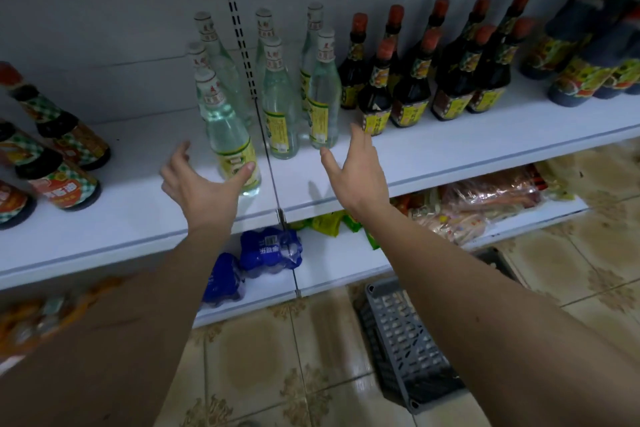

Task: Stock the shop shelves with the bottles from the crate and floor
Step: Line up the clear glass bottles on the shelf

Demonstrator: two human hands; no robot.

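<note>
Clear glass bottles with yellow labels and white caps (pixel 281 104) stand upright on the white metal shelf (pixel 450 149), between dark sauce bottles with red caps (pixel 412 94) and checked-label bottles (pixel 62 163). The grey perforated plastic crate (pixel 405 340) on the tiled floor looks empty. The left hand (pixel 197 187), fingers spread wide, touches the nearest clear bottle (pixel 232 146) with its thumb; the right hand (pixel 356 170) hovers open beside another, holding nothing.

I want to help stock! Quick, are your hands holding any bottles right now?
Left hand: open, fingers spread, thumb touching the front clear bottle, not gripping it.
Right hand: open, holding nothing.
</note>
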